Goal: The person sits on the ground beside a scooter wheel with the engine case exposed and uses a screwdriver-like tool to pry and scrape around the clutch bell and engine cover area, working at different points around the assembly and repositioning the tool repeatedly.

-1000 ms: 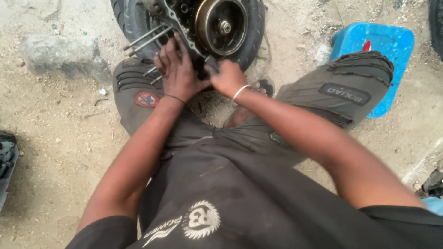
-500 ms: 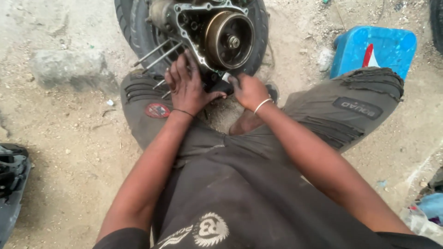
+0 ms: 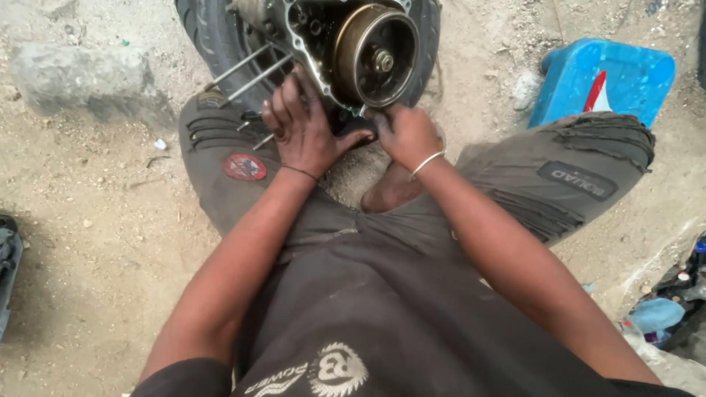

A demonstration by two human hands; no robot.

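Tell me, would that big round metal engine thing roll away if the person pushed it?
Probably not. The engine case looks like thick, stiff metal, likely heavy. It seems joined to the tyre behind it, so it should stay put. The left hand and right hand are greasy, so it may feel slippery.

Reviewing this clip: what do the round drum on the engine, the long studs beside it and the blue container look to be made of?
Drum: metal, apparently bare steel with a dull brownish sheen, possibly grime or rust. Studs: plain grey metal rods, slightly shiny. Blue container: likely moulded plastic, going by its smooth, glossy, even colour. The left hand and right hand rest at the engine's lower edge.
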